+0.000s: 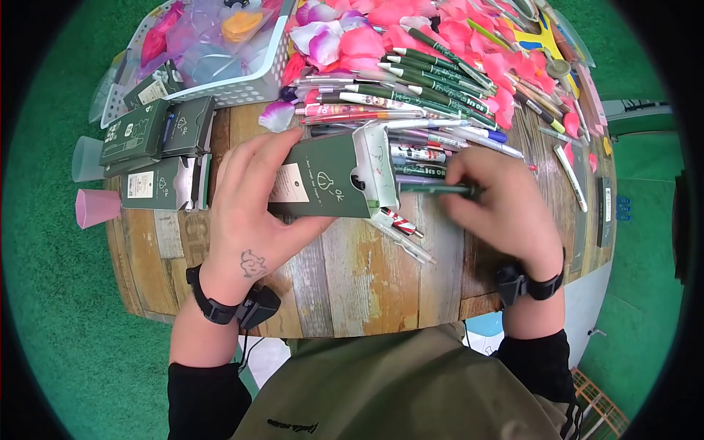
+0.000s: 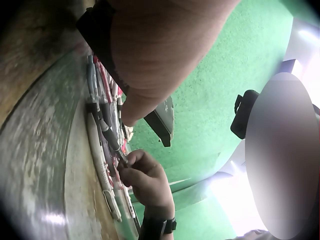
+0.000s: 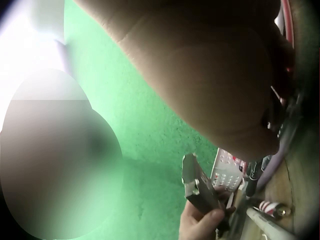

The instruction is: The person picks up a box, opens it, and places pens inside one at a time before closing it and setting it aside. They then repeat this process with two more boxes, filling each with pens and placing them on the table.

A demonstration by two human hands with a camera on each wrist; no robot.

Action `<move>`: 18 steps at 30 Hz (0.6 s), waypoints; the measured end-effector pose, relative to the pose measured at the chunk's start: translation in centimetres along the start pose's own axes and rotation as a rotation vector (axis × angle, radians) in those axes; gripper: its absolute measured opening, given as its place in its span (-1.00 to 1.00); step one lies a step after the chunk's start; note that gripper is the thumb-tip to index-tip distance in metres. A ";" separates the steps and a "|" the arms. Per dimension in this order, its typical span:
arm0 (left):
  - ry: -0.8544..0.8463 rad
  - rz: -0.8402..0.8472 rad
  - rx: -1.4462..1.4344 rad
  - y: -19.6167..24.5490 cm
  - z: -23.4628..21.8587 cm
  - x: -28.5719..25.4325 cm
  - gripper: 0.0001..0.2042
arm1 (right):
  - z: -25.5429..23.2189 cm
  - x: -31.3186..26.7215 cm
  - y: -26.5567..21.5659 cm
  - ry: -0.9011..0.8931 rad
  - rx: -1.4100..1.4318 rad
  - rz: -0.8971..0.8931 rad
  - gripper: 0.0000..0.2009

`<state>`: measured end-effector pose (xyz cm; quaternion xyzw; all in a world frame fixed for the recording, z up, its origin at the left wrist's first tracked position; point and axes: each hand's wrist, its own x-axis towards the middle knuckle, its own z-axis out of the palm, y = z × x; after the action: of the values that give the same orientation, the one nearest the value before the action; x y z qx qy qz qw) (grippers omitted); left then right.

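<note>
My left hand grips a dark green cardboard box, fingers over its far side and thumb along the near side. The box's white-lined end flap stands up, facing right. In the right wrist view the same box is held tilted above the table. My right hand, slightly blurred, pinches a dark green pen by one end, its other end pointing toward the box's open end. From the left wrist view, thumb and forefinger of the right hand meet on a pen. What the box contains is hidden.
Beyond the hands lies a pile of pens among pink petals. Several green boxes are stacked at left, beside a white basket of packaging. A pink cup stands at the left edge. White pens lie just below the held box.
</note>
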<state>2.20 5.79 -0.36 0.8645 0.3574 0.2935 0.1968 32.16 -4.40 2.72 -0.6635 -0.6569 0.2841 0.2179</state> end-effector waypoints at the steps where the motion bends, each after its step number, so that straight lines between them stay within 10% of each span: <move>1: 0.000 0.004 -0.001 0.0 0.0 0.0 -0.22 | -0.5 0.0 0.1 -0.018 0.133 0.106 -0.86; 8: -0.010 0.010 0.013 0.1 -0.2 0.0 -0.21 | -1.5 0.2 3.8 0.451 1.044 -0.023 -0.82; 12: -0.042 0.026 0.032 0.0 -0.4 -0.1 -0.19 | -1.0 -0.2 2.7 0.354 1.408 -0.268 -0.76; 18: -0.034 0.028 0.030 0.1 -0.2 0.0 -0.21 | 0.0 -0.6 2.1 0.375 0.999 -0.134 -0.75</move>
<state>2.14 5.73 -0.18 0.8771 0.3463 0.2761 0.1860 33.78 -5.08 1.41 -0.4753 -0.4324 0.4240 0.6383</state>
